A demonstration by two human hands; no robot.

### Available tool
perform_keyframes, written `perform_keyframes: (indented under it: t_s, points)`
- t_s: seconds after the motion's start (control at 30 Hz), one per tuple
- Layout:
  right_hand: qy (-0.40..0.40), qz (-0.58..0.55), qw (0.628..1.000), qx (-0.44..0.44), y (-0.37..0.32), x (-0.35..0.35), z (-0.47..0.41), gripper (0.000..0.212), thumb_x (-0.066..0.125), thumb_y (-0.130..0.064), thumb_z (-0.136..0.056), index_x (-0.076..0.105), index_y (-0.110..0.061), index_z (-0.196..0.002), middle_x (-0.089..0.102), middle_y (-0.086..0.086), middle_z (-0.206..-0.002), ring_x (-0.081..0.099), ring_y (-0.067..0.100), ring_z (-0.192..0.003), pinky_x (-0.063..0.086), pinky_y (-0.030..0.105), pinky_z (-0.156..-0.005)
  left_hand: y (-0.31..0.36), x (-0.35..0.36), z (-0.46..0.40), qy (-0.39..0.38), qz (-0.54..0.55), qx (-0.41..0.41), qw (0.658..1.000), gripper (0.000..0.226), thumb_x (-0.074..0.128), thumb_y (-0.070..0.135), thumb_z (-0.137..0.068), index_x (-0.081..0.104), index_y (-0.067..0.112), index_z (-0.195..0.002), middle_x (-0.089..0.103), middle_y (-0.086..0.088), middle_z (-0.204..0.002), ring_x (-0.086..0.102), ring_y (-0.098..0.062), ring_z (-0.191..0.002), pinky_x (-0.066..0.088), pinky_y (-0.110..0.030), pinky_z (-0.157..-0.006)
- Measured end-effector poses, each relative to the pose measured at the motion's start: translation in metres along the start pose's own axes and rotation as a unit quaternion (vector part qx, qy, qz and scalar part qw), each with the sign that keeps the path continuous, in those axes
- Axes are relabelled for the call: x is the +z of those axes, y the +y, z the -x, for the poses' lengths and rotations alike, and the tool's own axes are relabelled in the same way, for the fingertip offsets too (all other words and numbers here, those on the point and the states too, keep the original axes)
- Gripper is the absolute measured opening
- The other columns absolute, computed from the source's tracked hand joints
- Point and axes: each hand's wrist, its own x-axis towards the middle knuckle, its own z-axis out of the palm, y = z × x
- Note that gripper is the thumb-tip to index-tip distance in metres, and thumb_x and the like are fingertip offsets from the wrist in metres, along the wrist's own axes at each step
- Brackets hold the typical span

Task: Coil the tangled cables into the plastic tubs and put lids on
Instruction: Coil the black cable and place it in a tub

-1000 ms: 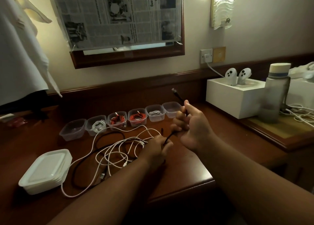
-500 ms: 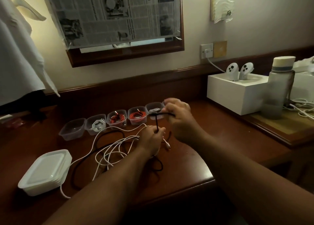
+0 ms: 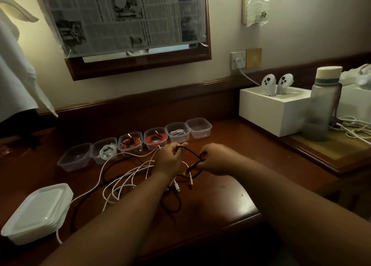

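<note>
Dark wood is what you work on: the desk (image 3: 220, 201) carries a row of six clear plastic tubs (image 3: 136, 143) running from about nine o'clock up toward one o'clock of your hands. Four hold coiled cables; the tub at each end looks empty, and the empty far-right tub (image 3: 199, 128) lies at roughly twelve o'clock of your right hand, the nearer hand to it. The stack of lids (image 3: 37, 211) sits well apart at eight o'clock. The loose tangle of white cables (image 3: 124, 177) spreads at seven o'clock, under your left forearm. The black cable (image 3: 191, 155) arcs between your hands, its span running nine to three. Your left hand (image 3: 168, 159) pinches its upper end; your right hand (image 3: 215, 159) grips the other end, fingers curled around it. I judge the loop should tighten before travelling up to that tub.
</note>
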Motion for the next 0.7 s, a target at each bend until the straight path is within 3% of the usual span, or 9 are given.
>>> perform_keyframes:
  t_s: [0.07,0.23,0.4,0.43,0.47,0.53,0.57,0.63,0.7]
  points:
    - [0.026,-0.046,0.997,-0.051,0.001,0.005,-0.006,0.017,0.063,-0.026,-0.095,0.058,-0.019,-0.080,0.057,-0.002,-0.073,0.049,0.009,-0.061,0.038,0.022,-0.054,0.000,0.002,-0.004,-0.007,-0.008,0.001,1.000,0.024,0.049,0.034,-0.102,0.066,0.022,-0.090,0.064,-0.001,-0.082,0.062,-0.021,-0.076,0.046,-0.036,-0.065]
    - [0.302,-0.201,0.916,-0.171,-0.006,-0.007,-0.017,0.020,0.052,-0.023,-0.101,0.064,-0.008,-0.095,0.058,-0.001,-0.080,0.056,0.011,-0.075,0.047,0.027,-0.063,-0.010,0.011,0.002,-0.054,-0.072,0.006,0.996,0.028,0.047,0.028,-0.103,0.069,0.012,-0.099,0.065,-0.001,-0.089,0.059,-0.015,-0.083,0.041,-0.026,-0.066]
    - [0.129,-0.703,0.675,-0.184,-0.030,-0.041,0.003,0.020,0.038,-0.031,-0.106,0.048,-0.014,-0.105,0.066,0.007,-0.080,0.066,0.019,-0.069,0.053,0.031,-0.064,-0.021,0.009,0.002,-0.083,-0.073,-0.025,0.994,0.029,0.042,0.027,-0.104,0.067,0.012,-0.101,0.068,-0.004,-0.096,0.064,-0.019,-0.090,0.052,-0.043,-0.083]
    - [0.125,-0.705,0.678,-0.165,-0.030,-0.042,0.001,0.019,0.040,-0.031,-0.105,0.047,-0.015,-0.101,0.060,0.006,-0.076,0.057,0.015,-0.057,0.048,0.027,-0.055,-0.020,0.007,0.000,-0.080,-0.069,-0.027,0.994,0.029,0.042,0.027,-0.104,0.067,0.014,-0.100,0.068,-0.005,-0.094,0.066,-0.021,-0.088,0.052,-0.043,-0.081]
    - [0.146,-0.647,0.735,-0.142,-0.031,-0.042,0.000,0.018,0.043,-0.030,-0.104,0.048,-0.015,-0.095,0.055,0.004,-0.074,0.050,0.010,-0.051,0.042,0.022,-0.049,-0.019,0.006,-0.002,-0.074,-0.057,-0.030,0.995,0.027,0.041,0.026,-0.104,0.066,0.016,-0.100,0.068,-0.005,-0.093,0.067,-0.023,-0.086,0.052,-0.042,-0.078]
    - [0.210,-0.345,0.911,-0.081,-0.023,-0.034,-0.007,0.014,0.054,-0.028,-0.100,0.052,-0.017,-0.091,0.054,0.000,-0.077,0.048,0.007,-0.056,0.038,0.019,-0.047,-0.015,0.002,-0.007,-0.053,-0.013,-0.038,0.998,0.023,0.040,0.024,-0.104,0.063,0.020,-0.104,0.067,-0.003,-0.090,0.067,-0.023,-0.083,0.052,-0.042,-0.074]
    - [0.202,-0.188,0.960,-0.054,-0.019,-0.028,-0.011,0.011,0.058,-0.028,-0.097,0.053,-0.019,-0.094,0.054,-0.002,-0.079,0.050,0.007,-0.062,0.039,0.019,-0.051,-0.013,-0.001,-0.010,-0.037,0.007,-0.035,0.999,0.022,0.039,0.024,-0.105,0.061,0.024,-0.105,0.066,-0.001,-0.090,0.067,-0.022,-0.082,0.052,-0.042,-0.074]
    - [0.080,-0.039,0.996,-0.012,-0.012,-0.015,-0.015,0.014,0.064,-0.028,-0.094,0.052,-0.022,-0.098,0.053,-0.005,-0.083,0.051,0.007,-0.071,0.040,0.021,-0.057,-0.009,-0.005,-0.016,-0.022,0.030,-0.024,0.999,0.019,0.039,0.027,-0.105,0.058,0.028,-0.106,0.065,0.003,-0.091,0.067,-0.016,-0.082,0.055,-0.041,-0.077]
    - [-0.010,-0.037,0.999,0.004,-0.009,-0.005,-0.018,0.015,0.066,-0.030,-0.093,0.053,-0.021,-0.093,0.056,-0.003,-0.081,0.052,0.008,-0.068,0.040,0.020,-0.056,-0.005,-0.008,-0.018,-0.031,0.060,-0.031,0.997,0.019,0.039,0.029,-0.105,0.057,0.028,-0.109,0.065,-0.002,-0.097,0.068,-0.019,-0.087,0.057,-0.045,-0.082]
